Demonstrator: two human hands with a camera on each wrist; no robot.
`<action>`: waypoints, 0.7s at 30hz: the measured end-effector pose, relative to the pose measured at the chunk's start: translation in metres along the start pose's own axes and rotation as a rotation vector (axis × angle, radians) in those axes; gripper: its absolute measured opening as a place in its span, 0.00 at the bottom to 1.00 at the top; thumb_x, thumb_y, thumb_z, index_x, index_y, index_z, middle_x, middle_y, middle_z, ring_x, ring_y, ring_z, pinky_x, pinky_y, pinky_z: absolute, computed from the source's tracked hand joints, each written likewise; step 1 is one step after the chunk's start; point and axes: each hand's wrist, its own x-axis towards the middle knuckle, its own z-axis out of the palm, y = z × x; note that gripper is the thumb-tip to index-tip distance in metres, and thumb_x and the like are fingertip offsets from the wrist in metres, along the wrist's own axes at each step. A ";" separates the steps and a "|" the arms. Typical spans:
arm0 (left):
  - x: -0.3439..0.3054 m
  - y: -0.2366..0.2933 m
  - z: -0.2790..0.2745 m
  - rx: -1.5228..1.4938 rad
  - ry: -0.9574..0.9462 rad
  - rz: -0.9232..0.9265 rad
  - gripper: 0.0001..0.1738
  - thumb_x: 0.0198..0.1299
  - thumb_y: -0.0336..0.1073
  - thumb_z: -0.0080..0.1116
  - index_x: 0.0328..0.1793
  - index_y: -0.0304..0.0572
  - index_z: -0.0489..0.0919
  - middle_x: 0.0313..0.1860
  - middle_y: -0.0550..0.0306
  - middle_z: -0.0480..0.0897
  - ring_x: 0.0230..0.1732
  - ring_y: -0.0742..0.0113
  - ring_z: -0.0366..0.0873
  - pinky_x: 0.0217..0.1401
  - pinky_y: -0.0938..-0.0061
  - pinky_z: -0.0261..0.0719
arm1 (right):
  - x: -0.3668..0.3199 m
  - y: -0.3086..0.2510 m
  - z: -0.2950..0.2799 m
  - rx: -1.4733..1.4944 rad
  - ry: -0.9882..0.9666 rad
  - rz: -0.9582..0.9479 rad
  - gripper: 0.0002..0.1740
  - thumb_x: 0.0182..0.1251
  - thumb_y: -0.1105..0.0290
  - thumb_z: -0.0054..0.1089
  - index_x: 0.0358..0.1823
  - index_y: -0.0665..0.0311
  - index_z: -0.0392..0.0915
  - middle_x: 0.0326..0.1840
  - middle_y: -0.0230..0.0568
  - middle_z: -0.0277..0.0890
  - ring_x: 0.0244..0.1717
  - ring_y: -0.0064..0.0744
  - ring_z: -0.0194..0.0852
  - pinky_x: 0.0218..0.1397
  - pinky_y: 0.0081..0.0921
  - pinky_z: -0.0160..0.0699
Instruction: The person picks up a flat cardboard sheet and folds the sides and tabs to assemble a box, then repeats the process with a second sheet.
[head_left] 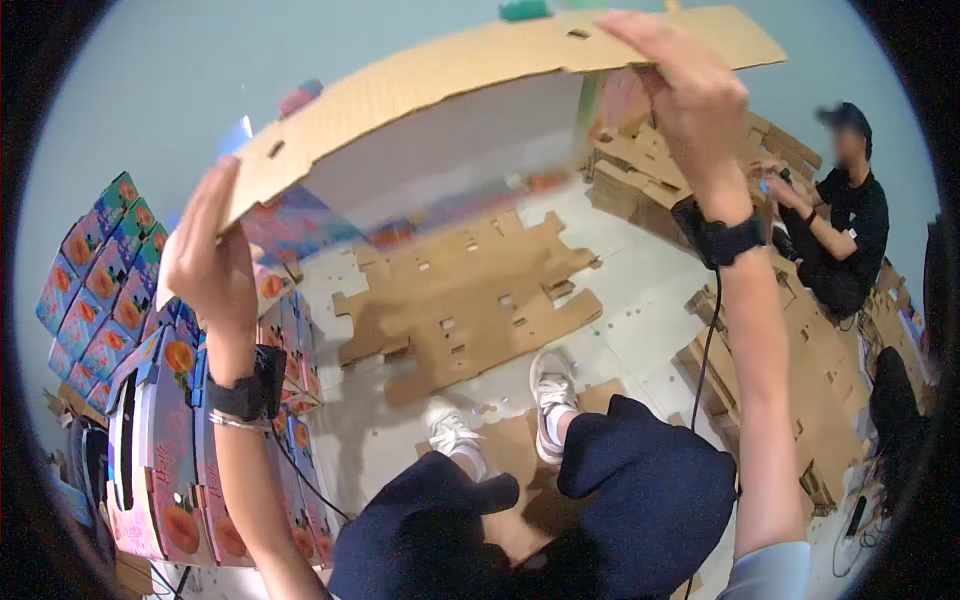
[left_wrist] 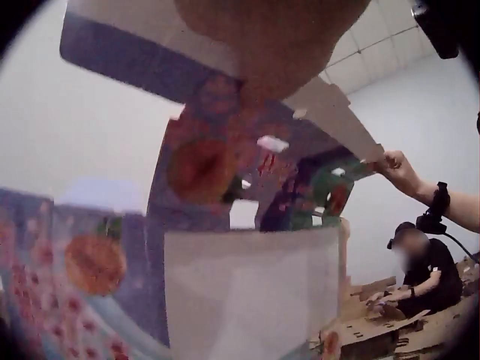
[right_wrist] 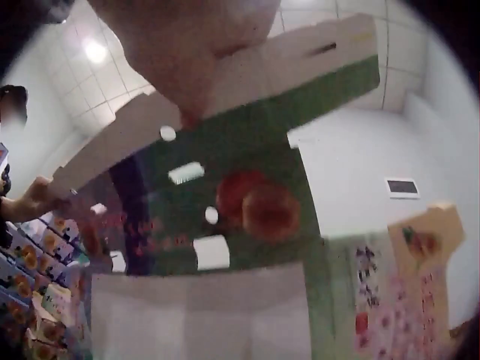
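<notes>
A large unfolded cardboard box blank is raised in front of me, its plain brown side showing along the upper edge in the head view. My left hand grips its left end, fingers over the edge. At the right end, my right hand pinches the blank, with the thumb beneath the edge. The printed face, green and purple with fruit pictures and punched holes, shows in the right wrist view. A big pale rectangle, perhaps an opening, lies below the print.
Flat brown cardboard lies on the floor ahead of my shoes. Printed fruit boxes are stacked at left. More cardboard is piled at right, where a person in black sits handling something. A cable hangs from my right wrist.
</notes>
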 end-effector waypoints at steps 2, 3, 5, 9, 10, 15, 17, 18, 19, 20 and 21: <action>-0.007 0.003 0.007 0.028 0.020 0.059 0.27 0.47 0.18 0.52 0.56 0.44 0.80 0.51 0.52 0.82 0.53 0.57 0.81 0.54 0.69 0.76 | -0.025 -0.004 0.013 -0.011 -0.009 -0.004 0.19 0.51 0.78 0.55 0.45 0.51 0.82 0.42 0.33 0.82 0.44 0.35 0.81 0.44 0.30 0.80; -0.024 0.001 0.018 0.023 -0.007 0.063 0.29 0.45 0.17 0.50 0.56 0.44 0.80 0.52 0.52 0.82 0.54 0.55 0.80 0.56 0.67 0.75 | -0.041 -0.006 0.020 -0.030 -0.009 -0.022 0.21 0.50 0.78 0.56 0.46 0.51 0.82 0.44 0.32 0.82 0.45 0.34 0.81 0.46 0.29 0.80; -0.069 0.000 0.042 0.069 -0.182 0.040 0.27 0.45 0.16 0.48 0.53 0.43 0.81 0.49 0.49 0.82 0.54 0.53 0.79 0.55 0.65 0.77 | -0.090 -0.019 0.038 0.029 -0.184 0.060 0.20 0.49 0.77 0.58 0.44 0.49 0.83 0.44 0.31 0.82 0.47 0.33 0.81 0.47 0.29 0.81; -0.210 0.004 0.100 -0.047 -0.634 -0.061 0.34 0.45 0.18 0.50 0.64 0.46 0.72 0.57 0.46 0.77 0.54 0.52 0.78 0.54 0.63 0.77 | -0.229 -0.056 0.081 0.259 -0.603 0.255 0.21 0.52 0.78 0.55 0.46 0.49 0.81 0.48 0.32 0.80 0.48 0.37 0.77 0.52 0.33 0.77; -0.244 0.017 0.112 -0.009 -0.925 -0.137 0.36 0.47 0.21 0.52 0.67 0.47 0.68 0.58 0.45 0.76 0.55 0.52 0.76 0.59 0.61 0.73 | -0.276 -0.066 0.090 0.293 -0.684 0.283 0.21 0.52 0.76 0.55 0.49 0.49 0.80 0.51 0.32 0.79 0.51 0.38 0.75 0.56 0.36 0.74; -0.467 0.041 0.136 0.068 -1.416 -0.087 0.39 0.51 0.39 0.59 0.71 0.50 0.60 0.59 0.48 0.73 0.62 0.50 0.68 0.62 0.45 0.62 | -0.457 -0.153 0.052 0.374 -1.799 0.497 0.27 0.62 0.61 0.53 0.64 0.51 0.67 0.71 0.36 0.58 0.70 0.41 0.56 0.72 0.55 0.48; -0.482 0.047 0.129 0.163 -1.449 -0.124 0.42 0.48 0.42 0.62 0.71 0.50 0.59 0.59 0.48 0.72 0.62 0.49 0.68 0.62 0.46 0.62 | -0.471 -0.159 0.027 0.542 -1.963 0.691 0.29 0.57 0.66 0.52 0.64 0.47 0.66 0.72 0.38 0.56 0.69 0.44 0.57 0.71 0.53 0.52; -0.486 0.047 0.125 0.277 -1.469 -0.160 0.46 0.46 0.46 0.65 0.71 0.49 0.58 0.60 0.47 0.71 0.62 0.49 0.68 0.62 0.47 0.63 | -0.489 -0.162 0.021 0.563 -1.859 0.730 0.28 0.57 0.65 0.52 0.63 0.49 0.68 0.69 0.39 0.60 0.66 0.44 0.61 0.69 0.49 0.57; -0.486 0.041 0.125 0.271 -1.482 -0.158 0.46 0.46 0.46 0.65 0.71 0.49 0.58 0.60 0.47 0.71 0.62 0.49 0.68 0.62 0.47 0.63 | -0.500 -0.166 0.016 0.583 -1.753 0.766 0.26 0.57 0.64 0.53 0.61 0.50 0.71 0.66 0.40 0.64 0.63 0.44 0.66 0.66 0.45 0.62; -0.484 0.031 0.131 0.219 -1.496 -0.165 0.47 0.43 0.47 0.68 0.71 0.49 0.59 0.60 0.47 0.71 0.62 0.48 0.68 0.61 0.48 0.64 | -0.510 -0.167 0.013 0.586 -1.767 0.773 0.26 0.57 0.64 0.53 0.61 0.50 0.71 0.66 0.40 0.64 0.63 0.44 0.66 0.66 0.45 0.62; -0.478 0.027 0.135 0.168 -1.510 -0.172 0.49 0.40 0.48 0.70 0.70 0.49 0.60 0.59 0.47 0.71 0.61 0.47 0.67 0.59 0.49 0.65 | -0.508 -0.164 0.013 0.611 -1.780 0.833 0.24 0.58 0.63 0.53 0.58 0.52 0.73 0.61 0.41 0.69 0.59 0.44 0.70 0.63 0.42 0.66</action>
